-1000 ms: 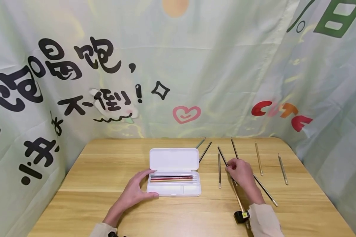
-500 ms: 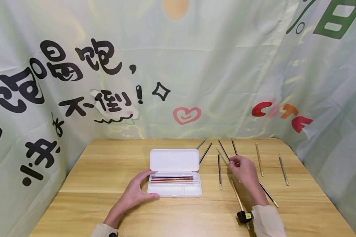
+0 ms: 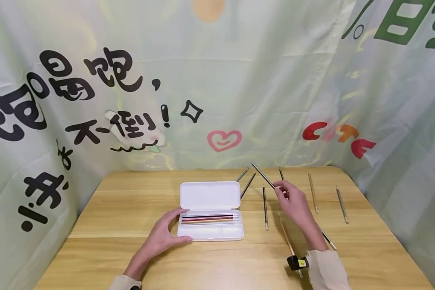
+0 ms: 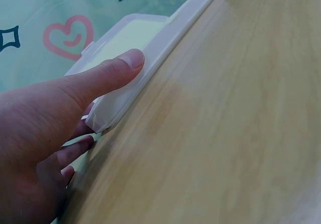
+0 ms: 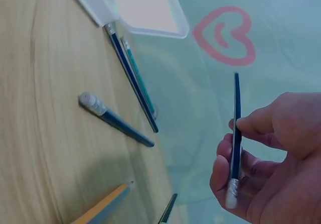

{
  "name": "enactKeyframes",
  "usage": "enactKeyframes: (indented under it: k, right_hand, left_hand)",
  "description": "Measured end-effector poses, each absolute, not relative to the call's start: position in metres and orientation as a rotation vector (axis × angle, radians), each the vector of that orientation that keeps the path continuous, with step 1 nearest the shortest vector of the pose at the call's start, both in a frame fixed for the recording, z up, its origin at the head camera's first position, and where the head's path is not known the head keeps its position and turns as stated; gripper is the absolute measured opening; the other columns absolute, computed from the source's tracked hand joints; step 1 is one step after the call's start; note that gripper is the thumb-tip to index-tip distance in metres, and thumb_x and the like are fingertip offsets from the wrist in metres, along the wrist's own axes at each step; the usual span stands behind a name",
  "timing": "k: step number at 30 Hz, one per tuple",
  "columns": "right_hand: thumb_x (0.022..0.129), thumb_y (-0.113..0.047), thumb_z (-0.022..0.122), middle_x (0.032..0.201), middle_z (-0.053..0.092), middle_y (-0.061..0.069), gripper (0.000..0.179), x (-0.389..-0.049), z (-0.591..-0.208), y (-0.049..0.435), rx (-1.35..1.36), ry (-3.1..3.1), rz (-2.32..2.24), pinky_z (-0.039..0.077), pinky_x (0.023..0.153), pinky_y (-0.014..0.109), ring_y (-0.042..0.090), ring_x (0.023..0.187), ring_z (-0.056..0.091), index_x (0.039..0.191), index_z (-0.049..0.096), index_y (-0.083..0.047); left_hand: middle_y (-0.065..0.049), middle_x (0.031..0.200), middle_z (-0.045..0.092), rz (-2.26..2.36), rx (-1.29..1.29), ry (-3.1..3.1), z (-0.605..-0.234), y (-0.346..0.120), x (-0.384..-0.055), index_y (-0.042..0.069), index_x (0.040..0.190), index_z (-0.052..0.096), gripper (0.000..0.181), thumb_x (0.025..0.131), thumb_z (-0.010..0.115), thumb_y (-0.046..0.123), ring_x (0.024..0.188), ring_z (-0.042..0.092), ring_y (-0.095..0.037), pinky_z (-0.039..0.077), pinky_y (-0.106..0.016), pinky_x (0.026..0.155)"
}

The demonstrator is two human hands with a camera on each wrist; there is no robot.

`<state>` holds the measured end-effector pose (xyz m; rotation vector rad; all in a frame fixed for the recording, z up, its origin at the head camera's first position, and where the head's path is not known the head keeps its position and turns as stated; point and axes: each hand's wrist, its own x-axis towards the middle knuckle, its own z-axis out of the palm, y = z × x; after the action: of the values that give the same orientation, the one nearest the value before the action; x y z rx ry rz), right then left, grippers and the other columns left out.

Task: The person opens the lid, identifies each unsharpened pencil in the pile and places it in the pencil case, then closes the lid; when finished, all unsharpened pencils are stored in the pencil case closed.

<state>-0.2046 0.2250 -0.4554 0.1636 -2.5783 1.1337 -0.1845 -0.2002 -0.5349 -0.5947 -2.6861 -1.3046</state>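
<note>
An open white pencil case (image 3: 203,232) lies on the wooden table, its lid (image 3: 210,195) tilted back. Several pencils (image 3: 208,219) lie side by side in its rear compartment. My left hand (image 3: 163,233) holds the case's left end, thumb along the front edge and a finger by the hinge. To the right, my right hand (image 3: 293,203) pinches a dark pencil (image 3: 262,176) between thumb and fingers, raised off the table. In the right wrist view, the white eraser end of the held pencil (image 5: 237,101) is near the palm; the other end points away.
Loose pencils lie around the right hand: a dark one (image 3: 265,209), a tan one (image 3: 285,235) by the wrist, another tan one (image 3: 313,192) and a grey one (image 3: 342,204) farther right. Two more, one dark (image 3: 248,185), lie partly behind the lid. A printed curtain (image 3: 166,80) stands behind the table.
My right hand has lifted the dark pencil from among the others and moved it up and slightly left. The left hand keeps its place on the case.
</note>
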Motion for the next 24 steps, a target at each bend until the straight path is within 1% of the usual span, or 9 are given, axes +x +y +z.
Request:
enactKeyframes:
  k: [3, 6, 8, 13, 16, 19, 21, 24]
  right_hand:
    - [0.103, -0.006, 0.06, 0.09, 0.066, 0.011, 0.013, -0.202, -0.451, 0.221, 0.193, -2.577, 1.178, 0.047, 0.055, 0.027, 0.02, 0.072, 0.059, 0.112, 0.069, -0.004]
    - [0.1, -0.004, 0.063, 0.094, 0.067, 0.01, 0.014, -0.2, -0.449, 0.218, 0.25, -2.592, 1.222, 0.052, 0.061, 0.028, 0.024, 0.08, 0.065, 0.112, 0.07, -0.003]
    - [0.099, -0.001, 0.065, 0.096, 0.068, 0.009, 0.014, -0.199, -0.449, 0.215, 0.305, -2.605, 1.241, 0.055, 0.066, 0.03, 0.025, 0.085, 0.066, 0.112, 0.071, -0.003]
    - [0.095, 0.002, 0.07, 0.094, 0.07, 0.005, 0.014, -0.197, -0.451, 0.202, 0.436, -2.594, 1.238, 0.056, 0.072, 0.032, 0.022, 0.088, 0.066, 0.106, 0.075, -0.005]
    - [0.093, 0.0, 0.072, 0.096, 0.073, 0.002, 0.013, -0.197, -0.454, 0.194, 0.463, -2.589, 1.244, 0.056, 0.071, 0.031, 0.02, 0.087, 0.066, 0.102, 0.077, -0.008]
    - [0.093, 0.0, 0.073, 0.1, 0.074, 0.003, 0.012, -0.197, -0.458, 0.186, 0.489, -2.599, 1.28, 0.057, 0.07, 0.028, 0.017, 0.086, 0.067, 0.101, 0.077, -0.009]
    - [0.093, 0.001, 0.073, 0.101, 0.074, 0.004, 0.013, -0.197, -0.461, 0.182, 0.527, -2.609, 1.309, 0.057, 0.069, 0.027, 0.017, 0.084, 0.066, 0.102, 0.076, -0.008]
    - [0.091, 0.005, 0.072, 0.103, 0.073, 0.008, 0.015, -0.195, -0.465, 0.176, 0.592, -2.626, 1.328, 0.059, 0.07, 0.027, 0.019, 0.086, 0.067, 0.103, 0.075, -0.004]
  left_hand:
    - [-0.009, 0.143, 0.059, -1.302, -0.606, -2.678, -0.534, -0.2, -0.184, 0.022, 0.14, 0.061, 0.089, 0.064, 0.096, 0.051, 0.128, 0.055, -0.032, 0.042, -0.061, 0.107]
    - [-0.009, 0.143, 0.059, -1.3, -0.62, -2.668, -0.534, -0.2, -0.184, 0.021, 0.14, 0.061, 0.089, 0.065, 0.096, 0.05, 0.127, 0.055, -0.032, 0.042, -0.062, 0.106]
    - [-0.009, 0.143, 0.059, -1.301, -0.626, -2.665, -0.535, -0.2, -0.184, 0.021, 0.14, 0.061, 0.088, 0.065, 0.095, 0.05, 0.128, 0.055, -0.032, 0.042, -0.062, 0.106]
    - [-0.007, 0.144, 0.059, -1.28, -0.631, -2.66, -0.537, -0.202, -0.184, 0.022, 0.141, 0.061, 0.087, 0.066, 0.095, 0.052, 0.127, 0.055, -0.032, 0.043, -0.063, 0.104]
    - [-0.005, 0.143, 0.06, -1.271, -0.637, -2.656, -0.538, -0.202, -0.185, 0.023, 0.14, 0.061, 0.087, 0.066, 0.094, 0.053, 0.125, 0.056, -0.03, 0.043, -0.061, 0.103]
    - [-0.004, 0.143, 0.06, -1.27, -0.642, -2.655, -0.538, -0.201, -0.186, 0.023, 0.14, 0.061, 0.087, 0.066, 0.094, 0.053, 0.124, 0.056, -0.029, 0.043, -0.06, 0.104]
    - [-0.004, 0.143, 0.06, -1.265, -0.64, -2.656, -0.538, -0.201, -0.186, 0.023, 0.14, 0.061, 0.087, 0.066, 0.094, 0.053, 0.125, 0.056, -0.028, 0.043, -0.06, 0.104]
    - [-0.004, 0.143, 0.06, -1.254, -0.637, -2.66, -0.538, -0.201, -0.185, 0.023, 0.14, 0.061, 0.086, 0.066, 0.094, 0.053, 0.125, 0.056, -0.029, 0.044, -0.06, 0.103]
